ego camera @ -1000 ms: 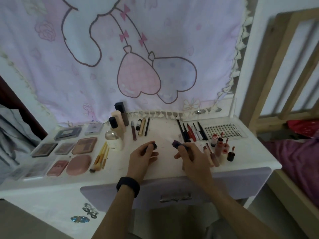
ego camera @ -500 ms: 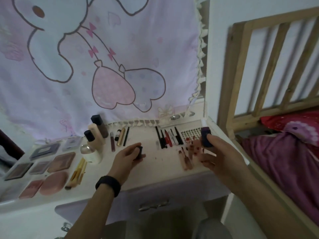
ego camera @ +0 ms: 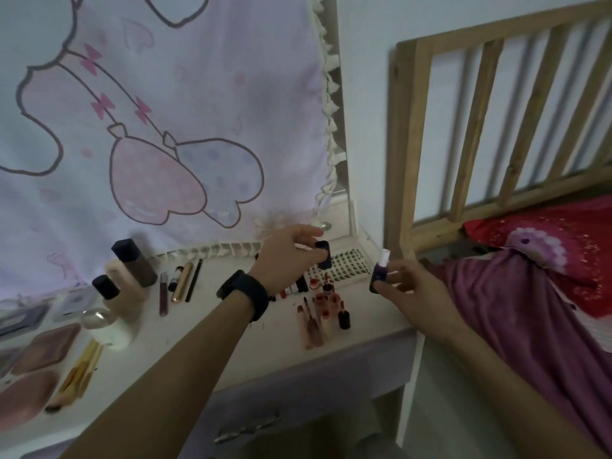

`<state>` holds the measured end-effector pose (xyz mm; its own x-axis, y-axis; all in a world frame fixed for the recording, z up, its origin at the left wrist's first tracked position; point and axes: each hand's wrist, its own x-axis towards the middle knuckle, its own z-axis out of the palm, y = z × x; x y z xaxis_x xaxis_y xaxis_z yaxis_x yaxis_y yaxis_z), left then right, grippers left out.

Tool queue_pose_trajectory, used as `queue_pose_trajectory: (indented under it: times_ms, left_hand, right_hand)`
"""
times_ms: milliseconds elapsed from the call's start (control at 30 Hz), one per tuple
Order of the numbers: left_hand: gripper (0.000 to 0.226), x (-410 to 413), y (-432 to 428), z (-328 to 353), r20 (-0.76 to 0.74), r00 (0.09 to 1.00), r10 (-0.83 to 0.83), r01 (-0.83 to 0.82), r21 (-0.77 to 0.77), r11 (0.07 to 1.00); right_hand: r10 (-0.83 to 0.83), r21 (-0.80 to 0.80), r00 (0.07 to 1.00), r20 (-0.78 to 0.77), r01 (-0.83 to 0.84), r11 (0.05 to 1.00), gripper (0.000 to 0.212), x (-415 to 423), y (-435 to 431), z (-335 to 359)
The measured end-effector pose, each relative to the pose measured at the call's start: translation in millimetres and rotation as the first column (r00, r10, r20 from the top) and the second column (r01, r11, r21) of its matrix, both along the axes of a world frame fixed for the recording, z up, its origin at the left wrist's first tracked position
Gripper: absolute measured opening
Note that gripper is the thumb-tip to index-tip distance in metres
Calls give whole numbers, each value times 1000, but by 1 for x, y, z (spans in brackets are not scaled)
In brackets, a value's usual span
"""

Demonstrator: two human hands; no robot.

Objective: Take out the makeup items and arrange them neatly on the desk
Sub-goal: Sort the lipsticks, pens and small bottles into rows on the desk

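Observation:
My left hand (ego camera: 287, 256), with a black wristband, pinches a dark cap (ego camera: 324, 254) above the back right of the white desk (ego camera: 212, 323). Over the desk's right edge, my right hand (ego camera: 409, 286) holds a small purple bottle (ego camera: 380, 272) with a white neck, its top uncovered. Below the hands, several small lip tubes and red-capped bottles (ego camera: 326, 306) are laid on the desk. Pencils (ego camera: 188, 279) lie in a row further left. Foundation bottles (ego camera: 132, 270) stand at the back left, and palettes (ego camera: 43, 349) lie at the far left.
A cartoon cloth (ego camera: 159, 127) hangs behind the desk. A wooden bed frame (ego camera: 480, 104) and a bed with purple and red bedding (ego camera: 536, 293) stand right of the desk. A dotted white sheet (ego camera: 347, 263) lies at the desk's back right. Brushes (ego camera: 79, 372) lie front left.
The camera has turned right. My left hand moved right and back with the cap, over the sticker sheet. My right hand holds the bottle further right, its white neck now showing.

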<state>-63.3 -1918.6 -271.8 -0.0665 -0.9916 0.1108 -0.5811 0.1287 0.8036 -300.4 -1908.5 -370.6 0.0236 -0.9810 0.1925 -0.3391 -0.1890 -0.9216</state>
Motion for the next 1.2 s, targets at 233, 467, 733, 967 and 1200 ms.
queue_pose_trajectory:
  times_ms: [233, 467, 733, 967, 1200]
  left_hand:
    - [27, -30, -30, -17, 353, 931, -98, 80, 65, 995]
    - [33, -34, -42, -27, 604, 787, -127, 50, 142, 989]
    - [25, -41, -45, -33, 571, 812, -119, 5, 197, 980]
    - [34, -43, -45, -35, 582, 799, -151, 8, 242, 970]
    - [19, -44, -45, -35, 614, 774, -151, 5, 232, 973]
  right_hand:
    - [38, -10, 990, -136, -40, 999, 22, 13, -24, -14]
    - [55, 8, 973, -225, -55, 998, 20, 11, -31, -28]
    - [44, 9, 960, -278, -43, 999, 25, 14, -38, -29]
    - [-7, -19, 954, -299, 2, 1000, 22, 19, -37, -32]
    - [-41, -6, 944, -328, 41, 999, 20, 22, -38, -35]
